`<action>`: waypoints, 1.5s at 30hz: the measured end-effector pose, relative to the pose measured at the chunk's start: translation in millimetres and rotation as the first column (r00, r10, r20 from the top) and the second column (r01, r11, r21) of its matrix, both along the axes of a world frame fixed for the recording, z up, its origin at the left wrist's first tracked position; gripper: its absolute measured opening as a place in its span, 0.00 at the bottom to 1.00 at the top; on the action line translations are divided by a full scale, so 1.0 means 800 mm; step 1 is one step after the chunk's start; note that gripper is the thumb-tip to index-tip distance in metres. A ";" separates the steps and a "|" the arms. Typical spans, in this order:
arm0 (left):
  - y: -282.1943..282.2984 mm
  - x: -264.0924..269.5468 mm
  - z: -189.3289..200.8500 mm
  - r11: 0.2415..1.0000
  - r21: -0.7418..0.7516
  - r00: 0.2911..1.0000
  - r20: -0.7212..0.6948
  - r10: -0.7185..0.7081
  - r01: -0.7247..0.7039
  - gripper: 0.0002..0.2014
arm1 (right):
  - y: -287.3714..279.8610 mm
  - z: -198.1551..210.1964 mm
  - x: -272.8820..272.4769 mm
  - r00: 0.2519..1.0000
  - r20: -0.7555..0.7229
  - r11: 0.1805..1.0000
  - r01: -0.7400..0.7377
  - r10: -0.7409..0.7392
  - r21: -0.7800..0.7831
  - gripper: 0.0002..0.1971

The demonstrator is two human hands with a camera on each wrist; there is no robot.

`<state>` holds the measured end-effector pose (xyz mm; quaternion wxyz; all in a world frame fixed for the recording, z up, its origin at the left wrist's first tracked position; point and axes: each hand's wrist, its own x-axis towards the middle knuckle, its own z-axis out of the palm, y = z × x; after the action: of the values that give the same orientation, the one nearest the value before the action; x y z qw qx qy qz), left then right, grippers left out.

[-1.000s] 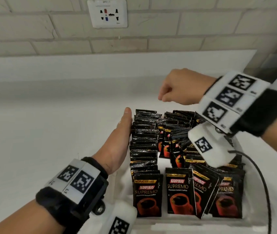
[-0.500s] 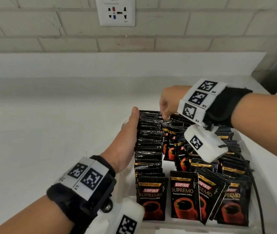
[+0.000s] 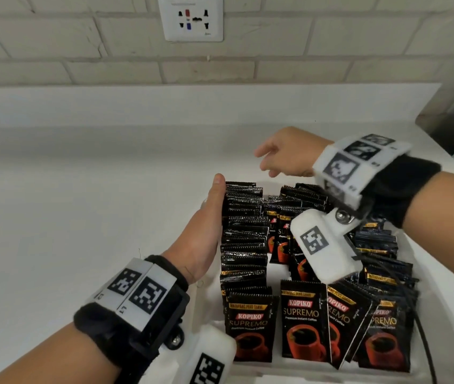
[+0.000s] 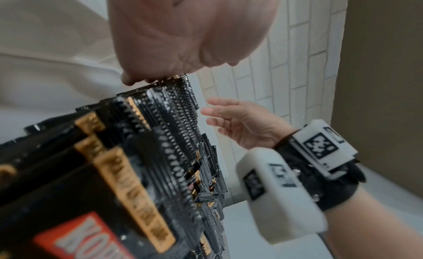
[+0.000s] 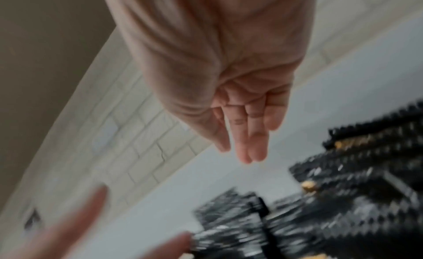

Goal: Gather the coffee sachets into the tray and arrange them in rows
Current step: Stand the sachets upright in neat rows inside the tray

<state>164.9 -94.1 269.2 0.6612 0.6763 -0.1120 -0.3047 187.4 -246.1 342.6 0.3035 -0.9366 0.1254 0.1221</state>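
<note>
Left hand (image 3: 206,234), fingers straight, braced the leftmost row of coffee sachets (image 3: 243,239) upright in the tray (image 3: 439,336); right hand (image 3: 289,156) hovered above, fingers spread, empty.

Smeared by motion in the right wrist view: glossy black coffee sachets (image 5: 357,199). Hidden under a white wrist-camera housing (image 3: 321,245): the middle rows. Cut off at the bottom edge: translucent white plastic tray (image 3: 331,376).
</note>
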 end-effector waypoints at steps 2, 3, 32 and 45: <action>-0.003 0.003 0.000 0.999 0.042 1.000 0.018 0.013 -0.014 0.26 | 0.002 0.006 -0.011 0.994 -0.056 0.971 0.106 -0.096 0.215 0.17; -0.004 0.003 0.001 0.998 0.059 1.000 0.021 0.022 -0.023 0.26 | 0.003 0.008 -0.016 0.989 -0.086 0.953 0.142 -0.124 0.268 0.18; 0.021 -0.046 0.000 1.000 -0.019 0.987 -0.159 -0.004 0.001 0.29 | 0.023 -0.036 -0.151 0.931 -0.359 0.541 0.336 -0.067 0.771 0.28; 0.026 -0.053 0.011 0.998 0.044 0.998 -0.037 0.051 -0.049 0.30 | 0.030 -0.021 -0.160 0.928 -0.347 0.387 0.373 -0.137 0.843 0.24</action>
<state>122.8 -73.0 278.3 0.6560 0.6869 -0.0758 -0.3033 59.7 -222.4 325.9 0.7534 -0.5787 0.2169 0.2245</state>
